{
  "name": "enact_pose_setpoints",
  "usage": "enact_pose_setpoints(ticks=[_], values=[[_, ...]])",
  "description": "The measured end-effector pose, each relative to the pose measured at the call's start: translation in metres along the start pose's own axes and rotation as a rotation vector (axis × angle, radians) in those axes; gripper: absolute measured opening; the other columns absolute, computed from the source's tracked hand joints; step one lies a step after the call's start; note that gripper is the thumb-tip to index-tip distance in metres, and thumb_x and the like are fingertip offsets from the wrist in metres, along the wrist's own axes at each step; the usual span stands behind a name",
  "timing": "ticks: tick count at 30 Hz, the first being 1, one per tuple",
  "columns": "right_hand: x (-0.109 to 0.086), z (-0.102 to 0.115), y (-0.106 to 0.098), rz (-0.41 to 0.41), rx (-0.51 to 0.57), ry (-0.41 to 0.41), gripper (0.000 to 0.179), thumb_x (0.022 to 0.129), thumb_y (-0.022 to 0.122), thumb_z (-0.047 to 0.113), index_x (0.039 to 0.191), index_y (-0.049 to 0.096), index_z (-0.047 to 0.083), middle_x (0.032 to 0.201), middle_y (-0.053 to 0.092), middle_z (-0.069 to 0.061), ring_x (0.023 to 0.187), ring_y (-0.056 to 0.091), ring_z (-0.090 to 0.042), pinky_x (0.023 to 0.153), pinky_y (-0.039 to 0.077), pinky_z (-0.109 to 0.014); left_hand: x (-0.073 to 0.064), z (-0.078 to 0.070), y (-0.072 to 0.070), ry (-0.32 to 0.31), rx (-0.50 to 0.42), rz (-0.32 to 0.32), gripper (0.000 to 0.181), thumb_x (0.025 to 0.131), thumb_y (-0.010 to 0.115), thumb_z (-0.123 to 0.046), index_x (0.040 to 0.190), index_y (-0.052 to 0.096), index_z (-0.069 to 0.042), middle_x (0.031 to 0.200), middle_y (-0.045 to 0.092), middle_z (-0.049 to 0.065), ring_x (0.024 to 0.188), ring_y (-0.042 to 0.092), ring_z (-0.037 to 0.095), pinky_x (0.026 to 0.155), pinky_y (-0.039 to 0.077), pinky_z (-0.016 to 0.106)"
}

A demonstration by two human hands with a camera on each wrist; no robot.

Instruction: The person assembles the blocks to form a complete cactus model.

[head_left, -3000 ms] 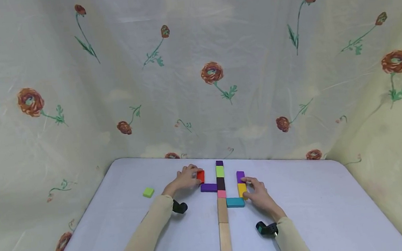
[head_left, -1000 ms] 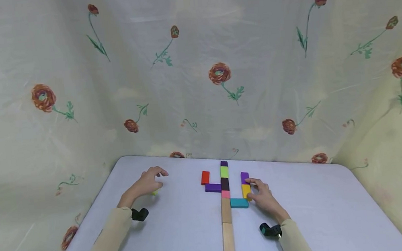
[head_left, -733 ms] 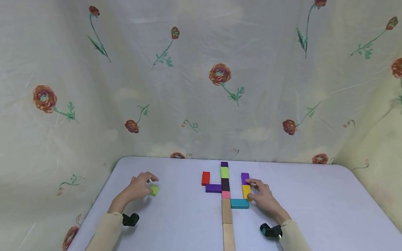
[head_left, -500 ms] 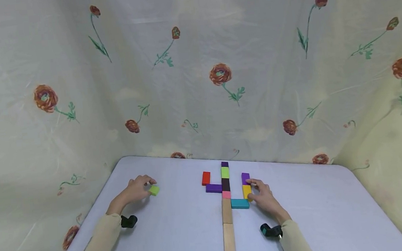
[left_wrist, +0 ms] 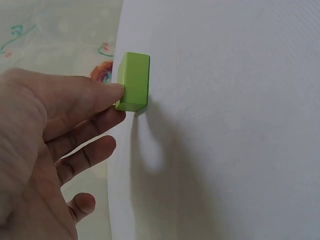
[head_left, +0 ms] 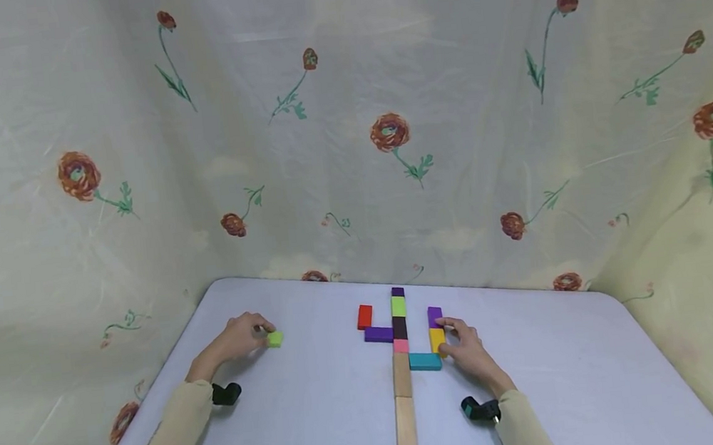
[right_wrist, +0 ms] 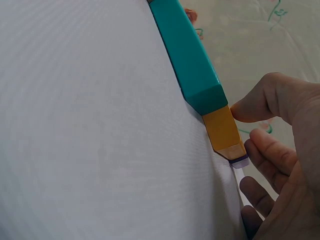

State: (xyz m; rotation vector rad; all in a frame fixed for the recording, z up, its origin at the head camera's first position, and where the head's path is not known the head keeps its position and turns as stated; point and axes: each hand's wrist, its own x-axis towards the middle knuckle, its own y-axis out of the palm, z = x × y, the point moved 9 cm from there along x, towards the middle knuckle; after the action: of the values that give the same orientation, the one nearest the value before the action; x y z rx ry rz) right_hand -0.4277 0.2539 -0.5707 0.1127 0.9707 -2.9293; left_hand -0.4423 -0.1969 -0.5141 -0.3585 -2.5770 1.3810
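At the left of the table, my left hand (head_left: 238,336) pinches a small lime-green block (left_wrist: 136,82) between thumb and fingertips; its shadow falls on the white cloth in the left wrist view. My right hand (head_left: 468,352) rests beside the short column right of the centre line. Its thumb touches the yellow block (right_wrist: 222,131), and its index finger lies at the purple block (head_left: 434,317) just beyond. The remaining fingers are loosely bent. A teal block (right_wrist: 190,55) meets the yellow one's near end and joins the centre line.
Two wooden blocks (head_left: 403,397) begin the centre line, followed by pink (head_left: 400,346), black (head_left: 399,328), lime (head_left: 398,306) and dark purple (head_left: 397,291) ones. A purple block (head_left: 379,334) branches left, with a red block (head_left: 365,316) at its end. Flowered cloth (head_left: 441,100) surrounds the table.
My left hand has left the red block, moved left to the lime-green block and taken it between thumb and fingers. My right hand has stayed at the yellow and purple blocks.
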Motion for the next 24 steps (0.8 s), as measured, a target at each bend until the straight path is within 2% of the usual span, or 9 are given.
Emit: enact_pose_setpoints(ticks=[4, 7, 10, 17, 24], values=[[0.0, 0.0, -0.001, -0.001, 0.0, 0.003, 0.056, 0.09, 0.059, 0.013, 0.142, 0.041, 0.017, 0.15, 0.031, -0.016, 0.139, 0.024, -0.038, 0.111, 0.021, -0.063, 0.002, 0.001, 0.002, 0.017, -0.019, -0.005, 0.022, 0.082, 0.071, -0.007, 0.104, 0.072, -0.008, 0.107, 0.069, 0.007, 0.097, 0.058, 0.022, 0.083, 0.046, 0.042], [-0.001, 0.0, -0.002, -0.006, 0.001, -0.002, 0.055, 0.09, 0.06, 0.013, 0.142, 0.042, 0.017, 0.15, 0.031, -0.015, 0.139, 0.025, -0.037, 0.112, 0.021, -0.063, 0.004, -0.004, 0.005, 0.06, -0.027, -0.01, 0.021, 0.083, 0.071, -0.007, 0.104, 0.072, -0.006, 0.105, 0.069, 0.007, 0.095, 0.058, 0.022, 0.083, 0.046, 0.041], [-0.001, 0.0, -0.003, -0.009, 0.002, -0.004, 0.055, 0.09, 0.06, 0.013, 0.142, 0.042, 0.017, 0.15, 0.031, -0.016, 0.139, 0.025, -0.037, 0.112, 0.021, -0.062, 0.008, -0.01, 0.011, 0.071, -0.046, -0.013, 0.02, 0.084, 0.071, -0.007, 0.104, 0.071, -0.005, 0.104, 0.069, 0.007, 0.094, 0.058, 0.021, 0.083, 0.046, 0.039], [-0.001, 0.0, -0.003, -0.011, 0.013, -0.007, 0.056, 0.088, 0.061, 0.013, 0.141, 0.044, 0.016, 0.15, 0.033, -0.015, 0.138, 0.026, -0.038, 0.111, 0.021, -0.063, 0.028, -0.025, 0.028, 0.014, -0.102, -0.017, 0.018, 0.084, 0.072, -0.008, 0.102, 0.071, -0.005, 0.1, 0.068, 0.004, 0.089, 0.055, 0.017, 0.078, 0.046, 0.034], [-0.001, 0.0, -0.002, -0.012, 0.028, -0.01, 0.057, 0.086, 0.062, 0.012, 0.14, 0.045, 0.017, 0.15, 0.035, -0.013, 0.138, 0.026, -0.036, 0.112, 0.02, -0.062, 0.054, -0.042, 0.047, -0.033, -0.102, -0.029, 0.018, 0.085, 0.071, -0.01, 0.103, 0.072, -0.008, 0.102, 0.068, 0.001, 0.088, 0.056, 0.015, 0.079, 0.046, 0.033]])
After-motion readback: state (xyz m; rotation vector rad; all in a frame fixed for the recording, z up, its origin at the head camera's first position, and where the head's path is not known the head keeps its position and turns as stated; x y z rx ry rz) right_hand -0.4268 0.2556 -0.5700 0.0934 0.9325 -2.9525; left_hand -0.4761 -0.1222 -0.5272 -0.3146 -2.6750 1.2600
